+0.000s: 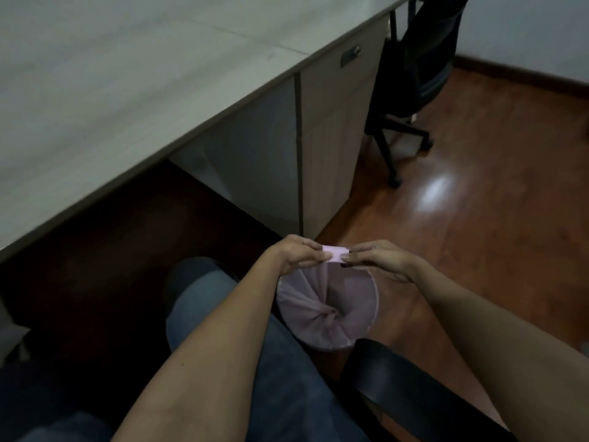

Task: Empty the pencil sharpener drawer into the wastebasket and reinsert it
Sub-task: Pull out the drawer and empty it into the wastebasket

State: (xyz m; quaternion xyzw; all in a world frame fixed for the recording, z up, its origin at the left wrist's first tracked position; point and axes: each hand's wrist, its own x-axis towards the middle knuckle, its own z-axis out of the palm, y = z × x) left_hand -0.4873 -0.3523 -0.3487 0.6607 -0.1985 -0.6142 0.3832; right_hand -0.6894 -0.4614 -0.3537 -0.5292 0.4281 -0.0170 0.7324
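This looks like an office, or a study room fitted out like one. A long pale desk (134,84) fills the upper left of the frame, its edge running diagonally down to the left. Under it, at upper centre, stands a cabinet (331,135) with a small metal handle and lock. A black swivel chair (414,68) on a wheeled base sits at the upper right, pushed in at the desk. The floor (494,193) on the right is glossy reddish-brown wood, meeting a plain light wall with a dark skirting board. A lined wastebasket (328,311) stands at lower centre.
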